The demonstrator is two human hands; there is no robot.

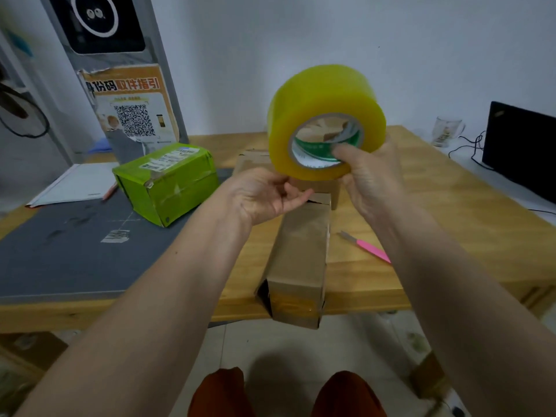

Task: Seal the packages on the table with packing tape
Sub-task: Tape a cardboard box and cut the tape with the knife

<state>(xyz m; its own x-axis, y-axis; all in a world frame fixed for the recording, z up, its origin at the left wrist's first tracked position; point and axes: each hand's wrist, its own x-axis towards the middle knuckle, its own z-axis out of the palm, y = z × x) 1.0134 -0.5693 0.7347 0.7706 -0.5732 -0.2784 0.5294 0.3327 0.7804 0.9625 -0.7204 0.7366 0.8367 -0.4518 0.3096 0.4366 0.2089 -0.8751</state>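
— Where's the tape now?

— Up in the air over the table (421, 224). The roll (322, 115) is big and yellow, held on edge so you look straight into its core. The right hand (370, 179) has it: thumb hooked inside the core, fingers wrapped round the outside behind.

— And the left hand?

— The left hand (267, 194) is palm up just under the roll, fingers curled in, tips touching the lower left edge of the tape. Whether it has pinched a loose end I cannot tell; the fingertips hide that spot.

— Which boxes are on the table?

— A long brown box (301, 251) lies right below the hands, pointing toward the person, its near end sticking out past the table edge with a yellowish band of tape across that end. Its far flap looks slightly lifted, with a dark gap showing. Behind it sits another brown box (252, 161), mostly hidden by the roll and hands. Off to the left a green box (168, 185) rests on a grey mat (75, 251), with labels on top and clear tape along its seams.

— Anything else nearby?

— A pink knife (368, 247) lies on the wood just right of the long box. Papers (78, 183) lie at the left, a black screen (520, 149) at the far right.
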